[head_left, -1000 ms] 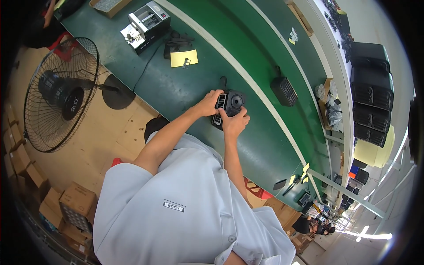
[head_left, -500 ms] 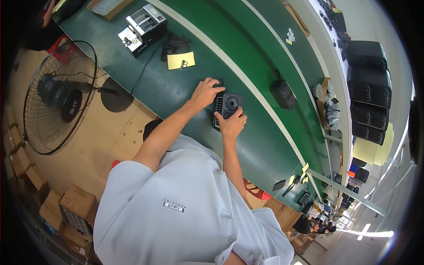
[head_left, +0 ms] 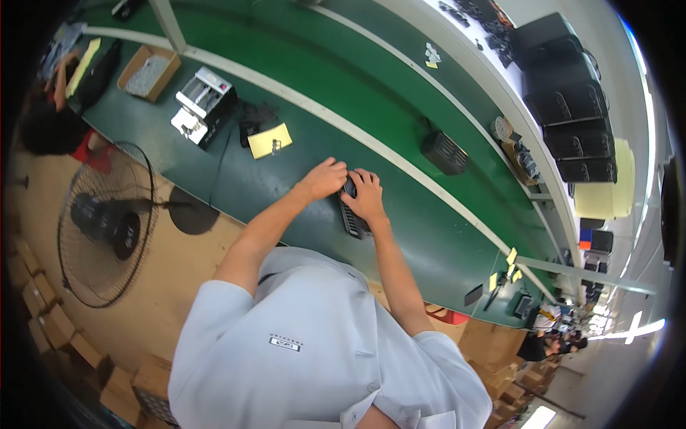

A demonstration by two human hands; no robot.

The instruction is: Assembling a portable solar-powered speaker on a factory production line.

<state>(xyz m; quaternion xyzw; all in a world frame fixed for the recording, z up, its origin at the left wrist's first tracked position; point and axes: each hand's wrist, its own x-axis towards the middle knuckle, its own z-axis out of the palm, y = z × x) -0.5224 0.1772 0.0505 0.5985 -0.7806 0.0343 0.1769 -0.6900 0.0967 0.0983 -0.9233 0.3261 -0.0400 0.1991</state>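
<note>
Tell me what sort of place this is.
Probably a factory assembly workshop: the long green workbench, a small benchtop machine and a row of similar black boxy units suggest it.

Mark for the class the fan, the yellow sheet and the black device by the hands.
Fan [head_left: 125, 234]: head view, on its round hub.
Yellow sheet [head_left: 264, 143]: head view, on its bare surface.
Black device [head_left: 352, 219]: head view, on its slatted side.

A: What stands on the tan floor [head_left: 179, 275]?
B: A black pedestal fan [head_left: 127, 236] beside the long green desk [head_left: 429, 250], with cardboard boxes [head_left: 57, 329] at the lower left.
A: And the light?
B: White strip lights [head_left: 645, 329] glow at the lower right, beyond the desk.
</note>
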